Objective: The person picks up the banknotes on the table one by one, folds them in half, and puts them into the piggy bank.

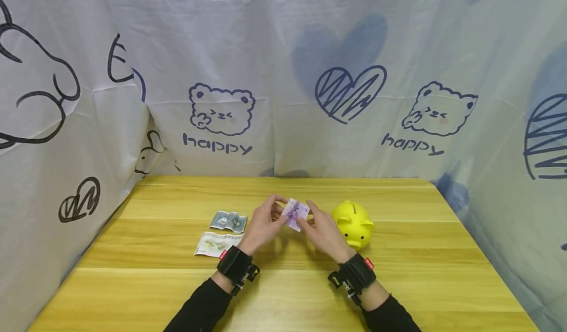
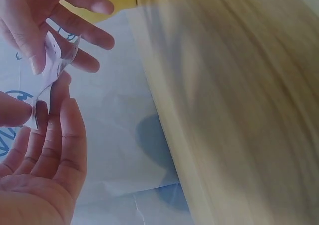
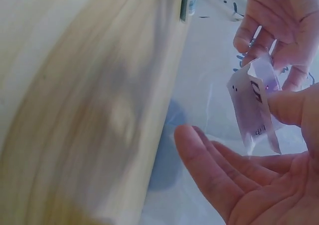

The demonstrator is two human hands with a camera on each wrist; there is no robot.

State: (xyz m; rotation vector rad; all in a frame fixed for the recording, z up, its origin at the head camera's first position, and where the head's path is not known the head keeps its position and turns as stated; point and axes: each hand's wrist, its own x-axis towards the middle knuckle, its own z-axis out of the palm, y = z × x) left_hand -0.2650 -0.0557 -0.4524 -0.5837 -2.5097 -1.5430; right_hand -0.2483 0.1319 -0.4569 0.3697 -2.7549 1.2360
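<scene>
Head view: diffuse, fairly bright light; source direction hard to tell. Table (image 1: 283, 297) warm yellow, faint soft-edged shadows on it. Cloth (image 1: 274, 51) behind table greyer, duller. Wrist views: hazy, low contrast, fine detail soft. There, table grain smears and bows, broad blurry shadow across it. Banknote (image 3: 249, 108) above table, right wrist view: pale, washed out.

On the yellow wood-grain table (image 1: 288, 292) we have, at left, the grey-green paper banknote (image 1: 229, 222) behind the pale paper banknote (image 1: 215, 244), and at right the round yellow piggy bank (image 1: 354, 224). Between our left hand (image 1: 264, 222) and our right hand (image 1: 323, 227) is the folded purple paper banknote (image 1: 295, 212).
</scene>
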